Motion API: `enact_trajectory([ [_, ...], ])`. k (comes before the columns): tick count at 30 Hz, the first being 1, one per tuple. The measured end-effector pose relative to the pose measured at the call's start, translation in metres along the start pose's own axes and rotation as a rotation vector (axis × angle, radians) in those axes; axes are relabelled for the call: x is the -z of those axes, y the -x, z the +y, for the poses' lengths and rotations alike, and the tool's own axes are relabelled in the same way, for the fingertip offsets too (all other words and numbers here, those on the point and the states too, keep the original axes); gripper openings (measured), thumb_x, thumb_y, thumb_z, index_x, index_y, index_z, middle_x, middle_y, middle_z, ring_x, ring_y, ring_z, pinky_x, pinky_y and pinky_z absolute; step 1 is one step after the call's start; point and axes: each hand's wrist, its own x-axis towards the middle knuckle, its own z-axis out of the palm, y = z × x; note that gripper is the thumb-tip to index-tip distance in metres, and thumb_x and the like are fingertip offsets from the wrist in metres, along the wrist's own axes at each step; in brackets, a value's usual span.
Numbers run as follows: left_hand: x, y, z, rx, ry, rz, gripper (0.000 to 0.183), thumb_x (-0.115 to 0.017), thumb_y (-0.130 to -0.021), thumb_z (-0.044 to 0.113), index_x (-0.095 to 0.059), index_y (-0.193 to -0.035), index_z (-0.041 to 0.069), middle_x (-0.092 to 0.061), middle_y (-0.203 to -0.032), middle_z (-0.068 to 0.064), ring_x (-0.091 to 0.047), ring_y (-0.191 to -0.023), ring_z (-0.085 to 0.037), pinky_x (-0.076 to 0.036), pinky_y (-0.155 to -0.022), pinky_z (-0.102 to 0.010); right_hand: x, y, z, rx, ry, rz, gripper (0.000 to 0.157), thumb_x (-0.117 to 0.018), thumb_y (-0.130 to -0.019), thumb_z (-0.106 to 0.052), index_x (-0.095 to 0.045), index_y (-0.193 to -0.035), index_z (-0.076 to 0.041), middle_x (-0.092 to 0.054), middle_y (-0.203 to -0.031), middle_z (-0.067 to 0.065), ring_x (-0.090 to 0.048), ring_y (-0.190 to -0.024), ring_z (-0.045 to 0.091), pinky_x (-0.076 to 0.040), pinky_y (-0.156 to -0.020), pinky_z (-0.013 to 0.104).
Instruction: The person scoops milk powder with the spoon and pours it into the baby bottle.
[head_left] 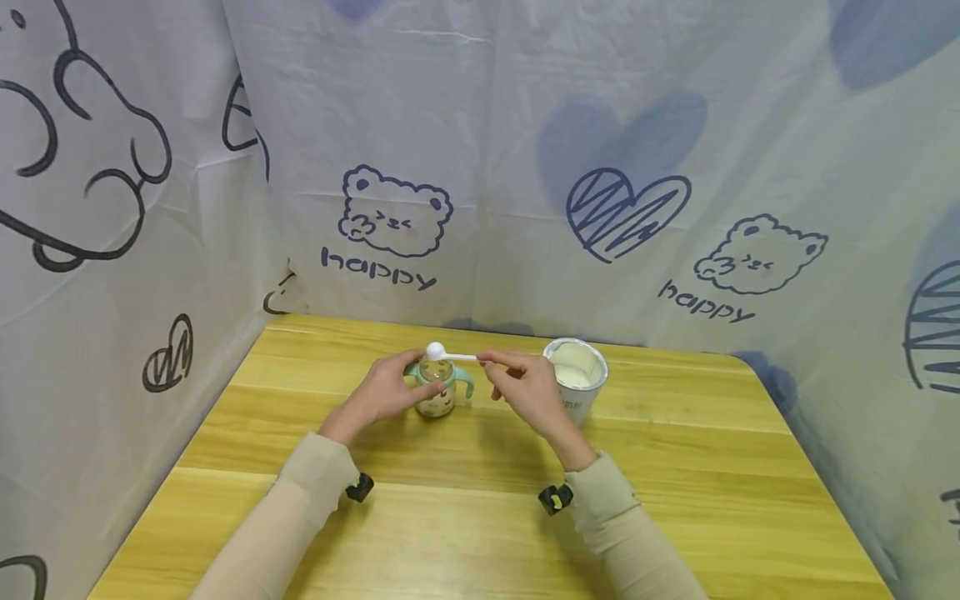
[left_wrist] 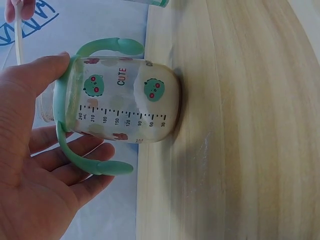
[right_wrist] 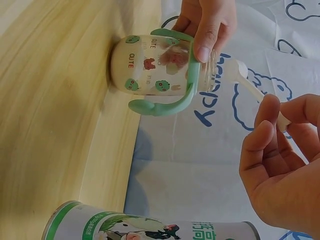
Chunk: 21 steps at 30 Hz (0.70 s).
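Note:
A clear baby bottle [head_left: 437, 407] with green handles [left_wrist: 95, 167] stands upright on the table, pale powder or liquid in its lower part. My left hand [head_left: 384, 390] grips it round the neck, thumb on one side and fingers on the other. Between the thumb and fingers of my right hand [head_left: 528, 392] is the handle of a white measuring scoop [right_wrist: 250, 86]. The scoop's bowl is held just over the bottle's uncapped mouth. What the bowl contains is hidden in the right wrist view.
To the right of the bottle, close by my right hand, an open milk powder can [head_left: 576, 407] holds pale powder. The wooden table [head_left: 450, 525] meets a printed cloth [head_left: 510, 250] hanging behind it and at both sides.

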Motion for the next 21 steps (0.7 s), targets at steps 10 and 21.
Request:
enact_trajectory([
  [10,-0.0007,-0.0009,-0.0012,-0.001,0.017,0.013,0.076,-0.078,-0.094,0.048,-0.055,-0.151,0.003,-0.063,-0.147,-0.021,-0.059,-0.137,-0.041,-0.047,-0.116,-0.057,-0.002,-0.0003,-0.002,-0.029,-0.034,0.045,0.023,-0.069,-0.102,-0.024,-0.082,-0.119,-0.016,-0.081,-0.091,0.007,-0.062,-0.052,0.016,-0.025,-0.039,0.024],
  [21,-0.0025,-0.0003,-0.0018,-0.002,0.022,0.006,0.075,-0.077,-0.094,0.05,-0.056,-0.15,0.006,-0.063,-0.147,-0.019,-0.059,-0.137,-0.04,-0.047,-0.117,-0.058,0.0014,0.0006,-0.0059,-0.05,-0.158,0.078,0.025,-0.067,-0.105,-0.019,-0.079,-0.122,-0.007,-0.081,-0.103,0.018,-0.065,-0.054,0.012,-0.048,-0.052,0.021],
])
